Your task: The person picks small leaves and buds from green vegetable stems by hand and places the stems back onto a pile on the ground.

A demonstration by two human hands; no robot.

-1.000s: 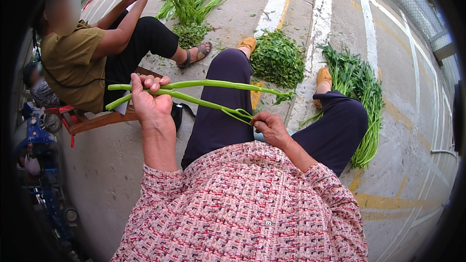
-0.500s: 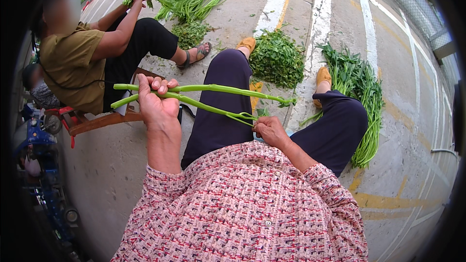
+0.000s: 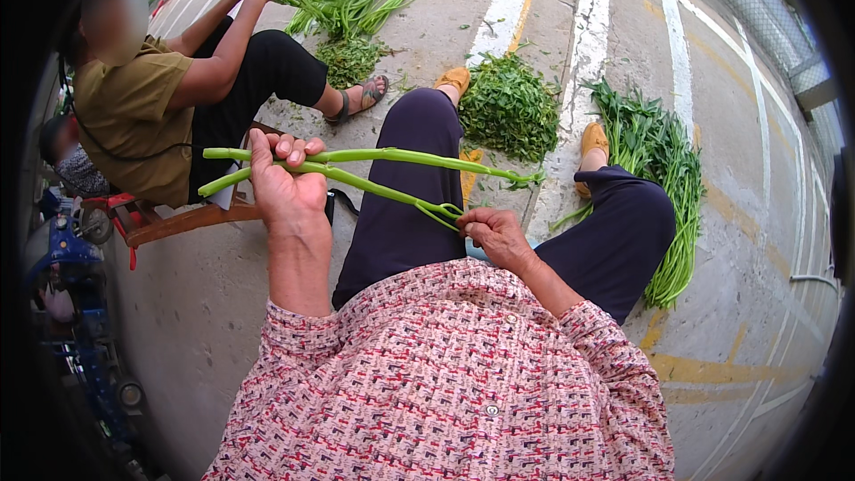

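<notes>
Left hand (image 3: 287,183) and right hand (image 3: 497,236) have both slid slightly leftward since the earlier frame. Watching remotely, I see the left one wrapped around two nearly leafless green stems (image 3: 392,156) near their thick ends, presumably to steady them above the dark trousers (image 3: 383,236). The right thumb and fingertips pinch closed on the lower stem's thin, forked end, seemingly for finer control. One leaf heap (image 3: 509,111) lies between the mustard shoes (image 3: 452,81); long leafy stalks (image 3: 663,200) sit beside the right one, apparently for easy reach.
</notes>
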